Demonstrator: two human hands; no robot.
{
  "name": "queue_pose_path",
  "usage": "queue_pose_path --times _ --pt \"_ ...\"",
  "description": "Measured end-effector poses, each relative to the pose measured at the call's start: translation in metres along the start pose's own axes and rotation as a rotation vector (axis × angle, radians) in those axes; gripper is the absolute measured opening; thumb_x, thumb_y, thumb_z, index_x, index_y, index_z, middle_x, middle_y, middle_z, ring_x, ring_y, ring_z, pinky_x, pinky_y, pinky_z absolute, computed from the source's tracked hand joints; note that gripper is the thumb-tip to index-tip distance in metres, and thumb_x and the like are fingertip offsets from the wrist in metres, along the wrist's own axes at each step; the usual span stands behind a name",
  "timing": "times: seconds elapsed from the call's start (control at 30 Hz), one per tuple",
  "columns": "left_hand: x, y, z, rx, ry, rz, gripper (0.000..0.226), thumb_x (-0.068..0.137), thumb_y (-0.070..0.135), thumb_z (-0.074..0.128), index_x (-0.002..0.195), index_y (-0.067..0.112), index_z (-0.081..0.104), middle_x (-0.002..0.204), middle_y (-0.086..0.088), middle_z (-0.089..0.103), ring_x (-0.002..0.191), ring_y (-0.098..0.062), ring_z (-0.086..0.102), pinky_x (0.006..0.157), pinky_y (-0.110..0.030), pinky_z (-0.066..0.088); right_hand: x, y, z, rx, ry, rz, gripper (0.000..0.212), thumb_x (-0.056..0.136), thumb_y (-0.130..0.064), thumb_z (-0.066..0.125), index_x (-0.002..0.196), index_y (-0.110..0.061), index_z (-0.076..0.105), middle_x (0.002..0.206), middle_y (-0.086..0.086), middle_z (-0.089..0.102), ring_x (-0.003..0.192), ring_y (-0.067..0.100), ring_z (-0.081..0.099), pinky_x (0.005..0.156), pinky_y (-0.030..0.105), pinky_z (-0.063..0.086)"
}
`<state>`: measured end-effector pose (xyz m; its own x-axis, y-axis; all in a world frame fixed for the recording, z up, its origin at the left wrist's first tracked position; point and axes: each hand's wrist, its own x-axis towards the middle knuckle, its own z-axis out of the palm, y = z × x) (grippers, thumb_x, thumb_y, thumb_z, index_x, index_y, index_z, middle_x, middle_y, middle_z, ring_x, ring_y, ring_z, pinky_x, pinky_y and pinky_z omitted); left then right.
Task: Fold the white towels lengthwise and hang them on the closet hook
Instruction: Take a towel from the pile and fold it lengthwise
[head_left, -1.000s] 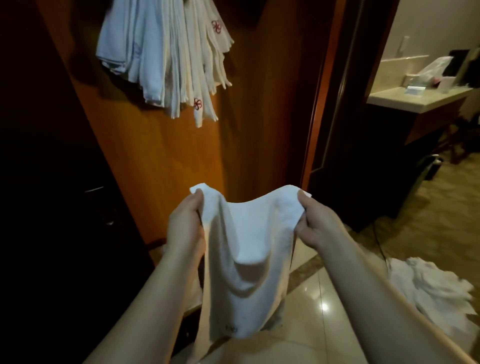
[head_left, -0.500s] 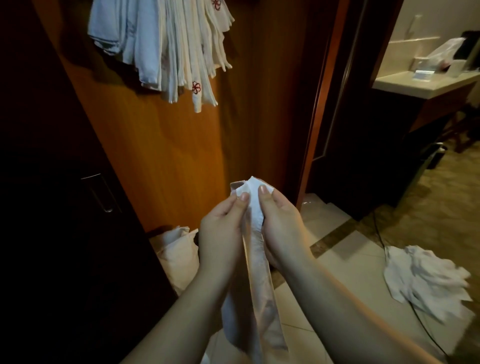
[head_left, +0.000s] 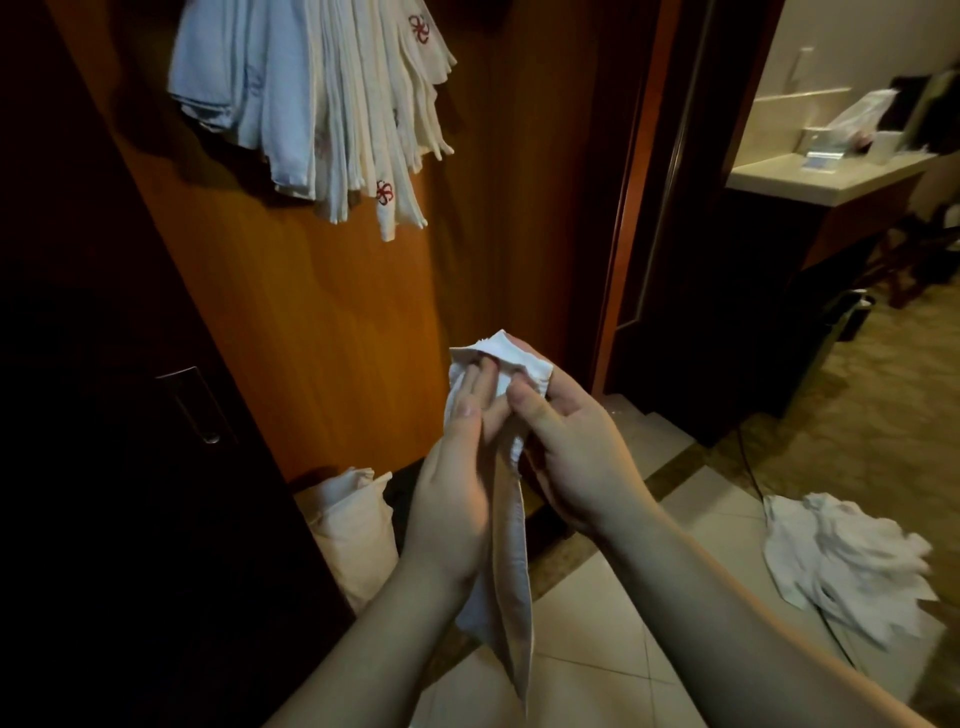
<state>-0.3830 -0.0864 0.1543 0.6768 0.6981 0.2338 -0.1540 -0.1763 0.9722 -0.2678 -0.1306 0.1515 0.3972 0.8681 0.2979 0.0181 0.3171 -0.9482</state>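
Note:
A white towel (head_left: 511, 566), folded into a narrow strip, hangs down between my hands in front of the wooden closet panel. My left hand (head_left: 457, 493) holds its upper part from the left, fingers reaching up behind the top fold. My right hand (head_left: 566, 457) grips the top end, thumb and fingers curled over the bunched cloth. Several folded towels (head_left: 317, 104), some with red flower marks, hang high on the closet panel; the hook itself is hidden behind them.
A heap of loose white towels (head_left: 841, 566) lies on the tiled floor at the right. A pale cloth bundle (head_left: 353, 525) sits at the foot of the closet. A dark cabinet with a metal handle (head_left: 195, 405) stands left. A vanity counter (head_left: 810, 176) is beyond the doorway.
The towel went from spread wide between both hands to folded in half lengthwise. My hands came together and now bunch its top end; the view moved slightly closer.

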Motion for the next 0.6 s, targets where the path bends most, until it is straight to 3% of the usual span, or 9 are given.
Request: queue_pose_path --times 0.1,0.17,0.23,0.33,0.4,0.53,0.6 --pt "0.000 0.005 -0.005 -0.014 0.004 0.039 0.050 0.104 0.046 0.028 0.146 0.027 0.048 0.155 0.012 0.042 0.145 0.004 0.028 0.124 -0.033 0.021 0.004 -0.003 0.000 -0.019 0.032 -0.018 0.034 0.095 -0.055 0.055 0.126 -0.047 0.065 0.126 -0.002 0.070 0.121 0.017 0.064 0.105 0.046 0.046" --pt "0.003 0.008 -0.011 0.085 -0.015 0.085 0.047 0.107 0.037 0.025 0.144 0.024 0.051 0.153 0.015 0.043 0.140 0.012 0.030 0.118 -0.019 0.027 0.007 -0.007 -0.001 -0.100 0.094 -0.037 0.030 0.097 -0.056 0.050 0.116 -0.044 0.069 0.113 -0.003 0.075 0.107 0.014 0.071 0.089 0.034 0.054" --pt "0.006 0.010 -0.018 0.169 -0.007 0.130 0.039 0.107 0.032 0.034 0.136 0.026 0.059 0.146 0.020 0.049 0.133 0.016 0.037 0.108 -0.009 0.035 0.012 -0.012 -0.005 -0.176 0.170 -0.053 0.029 0.096 -0.057 0.048 0.108 -0.045 0.071 0.100 -0.005 0.077 0.092 0.012 0.074 0.073 0.023 0.056" --pt "0.015 0.004 -0.032 0.314 0.242 0.276 0.024 0.101 0.025 0.056 0.119 0.037 0.066 0.131 0.024 0.057 0.126 0.007 0.048 0.100 -0.008 0.038 0.022 -0.018 -0.013 -0.310 0.194 -0.085 0.026 0.097 -0.056 0.047 0.104 -0.049 0.071 0.096 -0.011 0.077 0.085 0.006 0.073 0.068 0.020 0.053" --pt "0.022 -0.003 -0.042 0.417 0.319 0.288 0.032 0.095 0.026 0.066 0.114 0.050 0.056 0.127 0.025 0.053 0.123 0.006 0.047 0.093 -0.004 0.037 0.029 -0.022 -0.017 -0.401 0.162 -0.113 0.024 0.099 -0.052 0.047 0.103 -0.049 0.070 0.095 -0.016 0.075 0.085 0.002 0.071 0.069 0.017 0.052" --pt "0.038 -0.015 -0.063 0.444 -0.001 -0.057 0.036 0.087 0.038 0.073 0.097 0.067 0.055 0.112 0.024 0.060 0.108 -0.003 0.058 0.077 -0.022 0.055 0.038 -0.034 -0.025 -0.531 0.125 -0.145 0.024 0.099 -0.049 0.045 0.094 -0.056 0.068 0.092 -0.025 0.072 0.084 -0.006 0.067 0.068 0.009 0.046" --pt "0.045 -0.018 -0.079 0.616 -0.087 -0.107 0.025 0.085 0.041 0.075 0.088 0.061 0.060 0.103 0.017 0.058 0.103 -0.012 0.054 0.083 -0.034 0.052 0.041 -0.038 -0.031 -0.620 0.126 -0.142 0.025 0.098 -0.054 0.041 0.093 -0.058 0.065 0.093 -0.029 0.069 0.084 -0.008 0.065 0.066 0.013 0.045"
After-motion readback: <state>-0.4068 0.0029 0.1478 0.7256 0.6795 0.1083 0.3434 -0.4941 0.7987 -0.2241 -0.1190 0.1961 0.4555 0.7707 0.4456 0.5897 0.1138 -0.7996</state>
